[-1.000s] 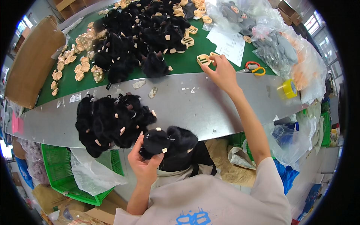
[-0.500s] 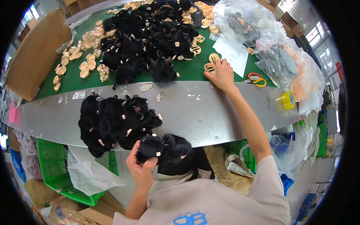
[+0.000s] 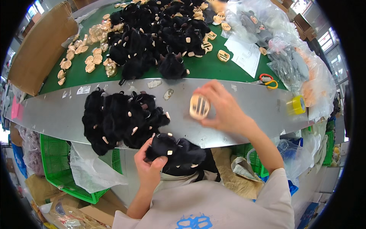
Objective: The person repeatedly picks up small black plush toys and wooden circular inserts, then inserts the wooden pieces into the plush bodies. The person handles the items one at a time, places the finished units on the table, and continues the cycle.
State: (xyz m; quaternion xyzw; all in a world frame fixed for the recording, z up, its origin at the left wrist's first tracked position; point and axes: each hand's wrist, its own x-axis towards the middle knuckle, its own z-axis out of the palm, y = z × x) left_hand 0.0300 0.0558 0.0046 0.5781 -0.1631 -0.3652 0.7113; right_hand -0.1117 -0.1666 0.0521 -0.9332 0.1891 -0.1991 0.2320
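Note:
My left hand (image 3: 150, 164) grips a black plush toy (image 3: 183, 152) with small pale tabs on it, low at the front edge of the metal ledge. Above the ledge, my right hand (image 3: 223, 107) holds a round beige slotted plastic piece (image 3: 199, 107) between thumb and fingers, apart from the toy. A row of black plush toys (image 3: 118, 118) lies on the ledge just beyond my left hand. One similar slotted piece (image 3: 223, 56) rests alone on the green tabletop (image 3: 213, 68). Behind it spreads a large heap of black plush toys (image 3: 152, 36).
Beige plastic parts (image 3: 91, 61) lie scattered at the left. On the right are scissors (image 3: 267, 81), a paper sheet (image 3: 244, 57), yellow tape (image 3: 296, 105) and clear bags (image 3: 286, 57) of grey plush. A cardboard sheet (image 3: 40, 49) stands at the left; a green crate (image 3: 57, 164) sits below.
My right hand has lifted one slotted beige piece off the green tabletop and brought it nearer, over the metal ledge. My left hand still holds the black plush toy.

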